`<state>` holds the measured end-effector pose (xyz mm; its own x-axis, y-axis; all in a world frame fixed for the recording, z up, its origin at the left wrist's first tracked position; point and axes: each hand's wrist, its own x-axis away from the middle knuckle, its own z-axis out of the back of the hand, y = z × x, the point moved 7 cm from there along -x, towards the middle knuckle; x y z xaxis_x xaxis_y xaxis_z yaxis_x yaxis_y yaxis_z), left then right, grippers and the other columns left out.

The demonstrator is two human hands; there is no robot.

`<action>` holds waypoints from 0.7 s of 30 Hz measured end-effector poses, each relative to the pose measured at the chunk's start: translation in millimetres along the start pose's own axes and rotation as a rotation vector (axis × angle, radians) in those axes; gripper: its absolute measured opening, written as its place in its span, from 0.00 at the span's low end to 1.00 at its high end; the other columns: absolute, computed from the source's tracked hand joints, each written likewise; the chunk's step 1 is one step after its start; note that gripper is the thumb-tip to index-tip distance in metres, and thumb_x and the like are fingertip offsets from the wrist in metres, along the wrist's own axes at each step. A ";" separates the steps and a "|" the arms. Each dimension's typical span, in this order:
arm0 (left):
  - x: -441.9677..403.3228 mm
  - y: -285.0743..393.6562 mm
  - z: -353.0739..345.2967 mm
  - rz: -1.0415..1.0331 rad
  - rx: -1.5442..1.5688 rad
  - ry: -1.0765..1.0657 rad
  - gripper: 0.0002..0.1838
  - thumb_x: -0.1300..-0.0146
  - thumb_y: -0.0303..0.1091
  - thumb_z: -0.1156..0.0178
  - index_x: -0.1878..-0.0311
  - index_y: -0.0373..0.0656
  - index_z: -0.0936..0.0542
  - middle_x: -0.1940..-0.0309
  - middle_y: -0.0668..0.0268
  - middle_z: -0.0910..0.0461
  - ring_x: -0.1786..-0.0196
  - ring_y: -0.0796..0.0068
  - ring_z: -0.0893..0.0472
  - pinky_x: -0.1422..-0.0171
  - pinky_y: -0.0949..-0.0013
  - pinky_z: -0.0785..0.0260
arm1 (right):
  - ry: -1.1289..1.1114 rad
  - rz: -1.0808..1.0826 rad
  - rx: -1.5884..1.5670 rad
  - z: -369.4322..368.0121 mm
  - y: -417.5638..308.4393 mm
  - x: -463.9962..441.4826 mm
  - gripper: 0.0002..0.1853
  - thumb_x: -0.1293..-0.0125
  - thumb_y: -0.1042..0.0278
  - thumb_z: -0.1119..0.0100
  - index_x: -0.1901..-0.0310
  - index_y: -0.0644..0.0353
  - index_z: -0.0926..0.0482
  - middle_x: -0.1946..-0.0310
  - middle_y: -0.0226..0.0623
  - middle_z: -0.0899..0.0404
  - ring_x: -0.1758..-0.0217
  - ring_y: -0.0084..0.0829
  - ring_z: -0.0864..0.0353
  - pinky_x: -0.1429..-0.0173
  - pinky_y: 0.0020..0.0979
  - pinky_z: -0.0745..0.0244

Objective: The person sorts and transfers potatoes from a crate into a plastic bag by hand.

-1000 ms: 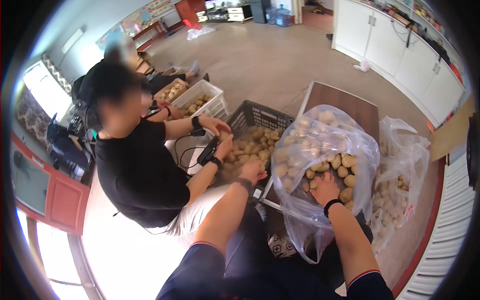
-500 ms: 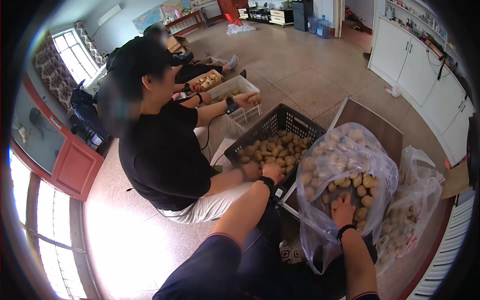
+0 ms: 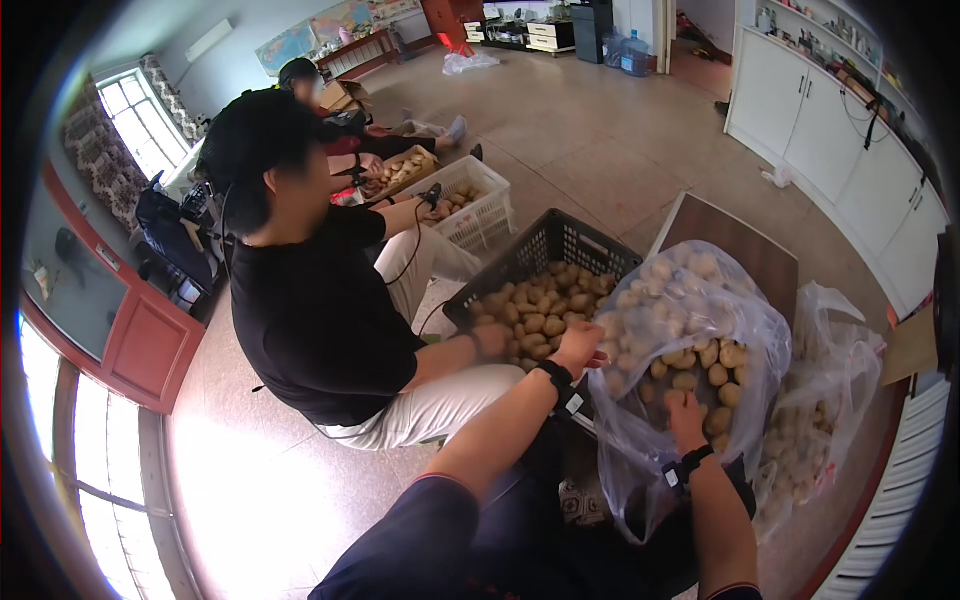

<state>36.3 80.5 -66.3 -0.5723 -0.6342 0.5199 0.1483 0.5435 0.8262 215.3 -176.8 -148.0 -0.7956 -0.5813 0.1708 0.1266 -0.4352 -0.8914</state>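
Note:
My left hand (image 3: 578, 347) is at the right edge of the black crate (image 3: 552, 222), beside the clear plastic bag (image 3: 620, 440). Its fingers are loosely bent and slightly apart, with nothing visible in them. Potatoes (image 3: 545, 305) fill much of the crate. Inside the bag's opening, my right hand (image 3: 686, 418) has its fingers closed on a potato (image 3: 684, 382), partly covered by the fingertips. More potatoes (image 3: 728, 375) lie around it in the bag, some seen through the plastic. Both wrists wear black bands.
A person in black (image 3: 310, 300) sits at my left, one hand in the crate. Beyond are a white crate (image 3: 490, 215) and another seated person (image 3: 300, 75). A brown board (image 3: 725, 235) lies behind the bag; a second plastic bag (image 3: 830, 350) stands at right.
My left hand has moved right, from over the crate's potatoes to the bag's edge. My right hand's fingers have drawn together. The neighbour's far hand has lowered into the white crate.

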 end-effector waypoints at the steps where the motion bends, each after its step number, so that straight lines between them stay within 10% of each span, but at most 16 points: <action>1: 4.5 0.3 -11.8 0.006 -0.040 -0.099 0.17 0.35 0.42 0.45 0.48 0.43 0.25 0.60 0.65 0.24 0.70 0.68 0.20 0.71 0.68 0.27 | -0.060 -0.154 -0.141 1.6 -38.0 15.9 0.17 0.39 0.56 0.39 0.59 0.61 0.27 0.70 0.39 0.26 0.71 0.33 0.25 0.67 0.35 0.30; 10: 45.3 -14.2 -64.2 0.280 -0.107 -0.554 0.25 0.30 0.54 0.49 0.46 0.41 0.27 0.51 0.59 0.23 0.70 0.69 0.20 0.70 0.68 0.28 | -0.348 -0.068 -0.419 -50.3 -153.6 40.9 0.18 0.31 0.50 0.45 0.61 0.61 0.25 0.78 0.30 0.27 0.83 0.24 0.31 0.79 0.28 0.37; 12: 46.1 -13.2 -67.8 0.225 -0.082 -0.610 0.22 0.30 0.52 0.49 0.47 0.41 0.27 0.53 0.59 0.23 0.71 0.69 0.20 0.70 0.69 0.28 | -0.157 0.487 -0.086 -49.3 -175.8 39.6 0.20 0.31 0.53 0.44 0.54 0.66 0.24 0.74 0.38 0.22 0.76 0.32 0.24 0.70 0.33 0.29; 21: 8.4 -10.0 -31.1 0.123 0.112 -0.385 0.14 0.31 0.43 0.46 0.49 0.45 0.26 0.63 0.63 0.21 0.73 0.68 0.20 0.71 0.65 0.25 | 0.078 0.341 0.389 -7.4 -86.5 19.7 0.24 0.41 0.61 0.37 0.45 0.62 0.28 0.51 0.50 0.25 0.50 0.51 0.22 0.49 0.45 0.26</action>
<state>55.1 52.6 -63.5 -0.8186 -0.3205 0.4767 0.1580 0.6723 0.7233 184.3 -145.5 -70.7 -0.7109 -0.6878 -0.1468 0.5849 -0.4623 -0.6665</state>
